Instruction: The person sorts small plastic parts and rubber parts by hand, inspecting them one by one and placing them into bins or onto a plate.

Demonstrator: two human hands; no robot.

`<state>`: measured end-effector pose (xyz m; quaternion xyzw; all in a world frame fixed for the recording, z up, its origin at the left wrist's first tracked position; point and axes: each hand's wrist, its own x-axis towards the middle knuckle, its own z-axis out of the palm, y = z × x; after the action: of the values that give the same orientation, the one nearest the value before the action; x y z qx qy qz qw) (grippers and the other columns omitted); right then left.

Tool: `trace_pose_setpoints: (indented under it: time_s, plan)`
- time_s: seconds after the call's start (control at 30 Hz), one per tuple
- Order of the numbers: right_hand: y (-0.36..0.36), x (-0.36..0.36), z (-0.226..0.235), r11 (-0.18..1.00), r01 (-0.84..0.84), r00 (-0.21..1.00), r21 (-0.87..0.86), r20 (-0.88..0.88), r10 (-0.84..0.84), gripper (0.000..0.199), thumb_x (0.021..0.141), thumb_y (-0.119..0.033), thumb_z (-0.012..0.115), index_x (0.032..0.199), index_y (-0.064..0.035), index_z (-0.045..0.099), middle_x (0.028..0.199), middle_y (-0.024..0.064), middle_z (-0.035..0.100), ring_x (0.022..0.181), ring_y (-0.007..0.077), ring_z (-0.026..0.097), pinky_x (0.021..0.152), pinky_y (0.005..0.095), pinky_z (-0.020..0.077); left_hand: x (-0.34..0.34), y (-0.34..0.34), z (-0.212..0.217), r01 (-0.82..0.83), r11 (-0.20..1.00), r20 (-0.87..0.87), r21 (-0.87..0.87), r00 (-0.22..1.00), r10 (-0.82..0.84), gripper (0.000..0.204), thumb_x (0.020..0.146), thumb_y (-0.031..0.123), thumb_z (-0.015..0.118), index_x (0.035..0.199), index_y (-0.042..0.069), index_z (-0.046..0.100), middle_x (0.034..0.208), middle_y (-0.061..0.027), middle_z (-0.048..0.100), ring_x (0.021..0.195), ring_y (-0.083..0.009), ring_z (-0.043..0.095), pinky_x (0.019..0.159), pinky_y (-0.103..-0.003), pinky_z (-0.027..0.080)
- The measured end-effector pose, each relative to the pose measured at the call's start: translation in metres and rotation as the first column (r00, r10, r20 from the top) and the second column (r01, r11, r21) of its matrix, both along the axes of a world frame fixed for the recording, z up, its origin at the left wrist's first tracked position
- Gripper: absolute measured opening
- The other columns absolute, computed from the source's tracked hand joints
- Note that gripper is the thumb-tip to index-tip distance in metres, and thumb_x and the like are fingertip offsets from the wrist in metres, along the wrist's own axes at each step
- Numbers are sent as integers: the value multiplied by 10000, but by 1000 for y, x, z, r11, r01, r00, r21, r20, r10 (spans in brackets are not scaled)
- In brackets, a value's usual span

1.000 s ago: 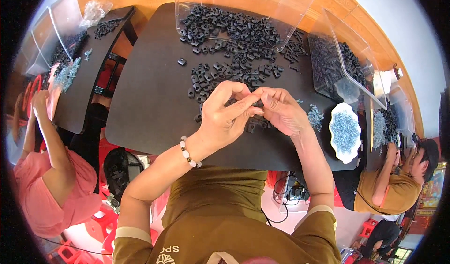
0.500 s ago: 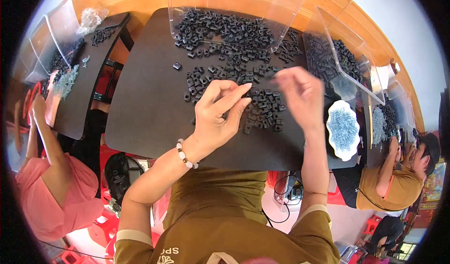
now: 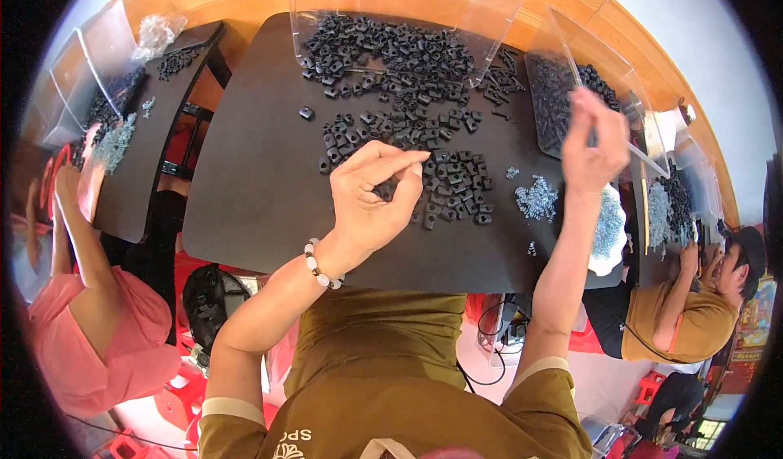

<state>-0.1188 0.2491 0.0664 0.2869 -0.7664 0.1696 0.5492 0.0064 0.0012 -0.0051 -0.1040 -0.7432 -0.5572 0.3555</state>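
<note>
A large heap of small black plastic parts covers the dark table in front of me. My left hand, with a bead bracelet on the wrist, rests at the heap's near edge, thumb and fingers curled around a black part. My right hand is raised over a clear plastic tray of black parts at the right. Its fingers are bunched together, and I cannot see whether anything is in them. A small cluster of silvery-blue screws lies on the table between my hands.
A white dish of screws sits at the table's right edge. A clear bin wall stands behind the heap. A person in pink works at a table on the left. Another person in a tan shirt sits at the right.
My hands were joined over the heap. The right hand has swung up and right to the clear tray, while the left has dropped to the parts and curled its fingers.
</note>
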Motion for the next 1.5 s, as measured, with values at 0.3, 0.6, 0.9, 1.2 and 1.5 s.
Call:
trace_pose_setpoints:
  time_s: [0.3,0.6,0.9,1.2,1.5]
  plan:
    - [-67,4,-61,960,-274,603,50,786,132,166,854,-244,694,924,-94,690,795,84,678,692,278,659,627,386,516,-1,4,-3,36,999,175,14,984,-38,180,824,9,669,988,16,742,775,-65,653,681,-107,607,633,-232,491]
    - [-68,0,-68,926,-329,667,187,740,87,159,817,-169,738,907,-49,684,825,90,663,690,222,633,626,316,500,-1,4,-3,59,998,236,-11,970,-55,187,851,33,664,1026,11,730,834,-93,667,703,-145,629,650,-255,502]
    - [-76,37,-29,832,-481,55,-278,937,345,138,856,-123,713,910,-3,675,721,12,620,673,73,524,616,250,431,-3,3,-14,-13,952,53,-305,998,30,298,809,40,710,1106,42,686,971,-109,653,767,-242,653,727,-354,532]
    - [-68,36,-29,804,-517,-9,-293,941,337,172,882,-158,707,880,7,659,718,25,658,642,65,561,581,244,457,-2,3,-8,23,959,48,-283,999,-10,165,803,28,739,964,5,719,931,-106,690,766,-235,675,683,-305,546]
    - [-69,36,-34,788,-497,-47,-364,918,394,265,884,-258,725,877,-1,660,709,-16,606,660,56,500,609,239,424,-1,4,-7,54,986,141,-160,990,-31,147,808,4,726,955,1,719,897,-119,698,773,-225,681,688,-294,541]
